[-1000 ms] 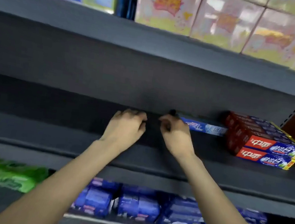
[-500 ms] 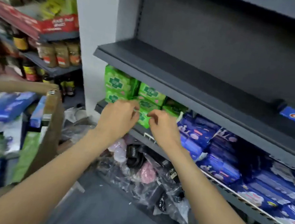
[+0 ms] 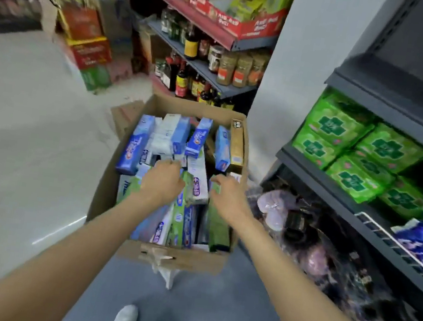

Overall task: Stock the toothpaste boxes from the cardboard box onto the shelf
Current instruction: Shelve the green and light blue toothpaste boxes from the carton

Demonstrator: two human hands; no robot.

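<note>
Reaching down into the cardboard box (image 3: 172, 258) on the floor, both hands are hovering over the jumble of toothpaste boxes (image 3: 167, 159) packed inside it. The left hand (image 3: 162, 184) is lying with its fingers curled down onto the pile at the middle of the box; whether it is actually gripping one cannot be told from this angle. The right hand (image 3: 227, 196) is sitting just to the right, its fingertips seeming to be pinching the top end of a green toothpaste box (image 3: 218, 229) standing along the right wall — though the grip itself is partly hidden.

The toothpaste boxes are mostly lying with their long axes running away from the person, toward the far wall of the carton, so each hand is meeting them end-on or from above. The shelf (image 3: 394, 85) to be stocked is standing to the right and higher up — well apart from the carton — so the right hand is probably the nearer one for the carry.
</note>
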